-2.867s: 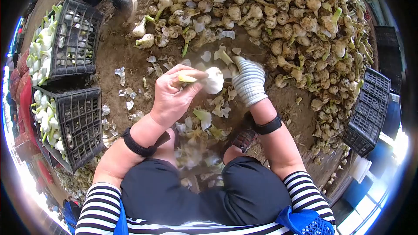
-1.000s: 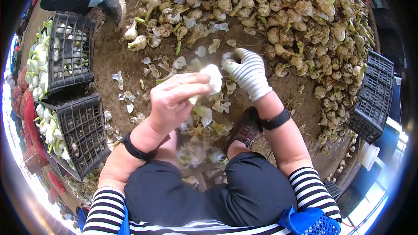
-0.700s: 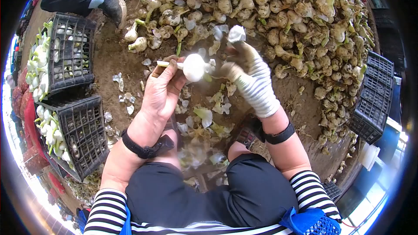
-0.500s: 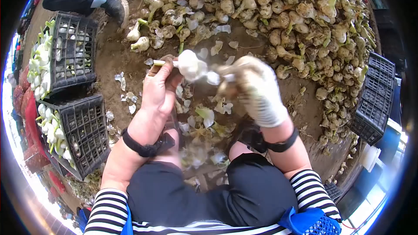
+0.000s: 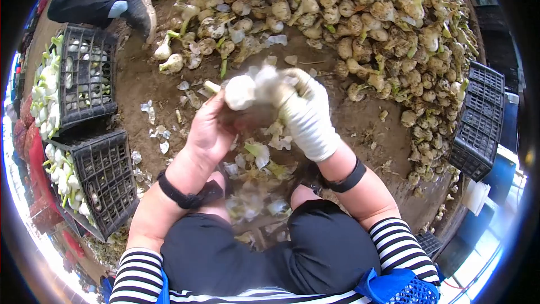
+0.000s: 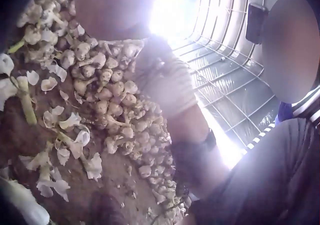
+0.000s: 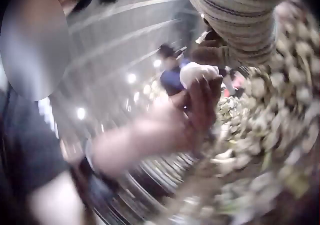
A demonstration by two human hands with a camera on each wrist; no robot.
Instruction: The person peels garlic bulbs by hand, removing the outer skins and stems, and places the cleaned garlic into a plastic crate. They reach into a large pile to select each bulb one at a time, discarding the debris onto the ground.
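In the head view my bare left hand (image 5: 211, 126) holds a white garlic bulb (image 5: 240, 92) by its neck, the cut green-white stem (image 5: 211, 86) poking out past the fingers. My right hand (image 5: 306, 114), in a striped glove, is right at the bulb's far side. Its curled fingers are blurred, with a whitish smear of garlic skin (image 5: 266, 79) at their tips. The right wrist view shows the bulb (image 7: 197, 74) between the bare left fingers, just below the glove (image 7: 240, 22). In the left wrist view the bulb is hidden.
Unpeeled garlic (image 5: 388, 28) lies heaped ahead and right. Loose skins (image 5: 259, 155) litter the dirt floor. Black crates (image 5: 104, 180) of cleaned garlic stand at left; another black crate (image 5: 478, 124) stands right. Another person's shoe (image 5: 140, 14) is at upper left.
The left hand turned over and now shows its palm side, still holding the garlic. The gloved hand swung away with a piece of skin, then came back to the bulb.
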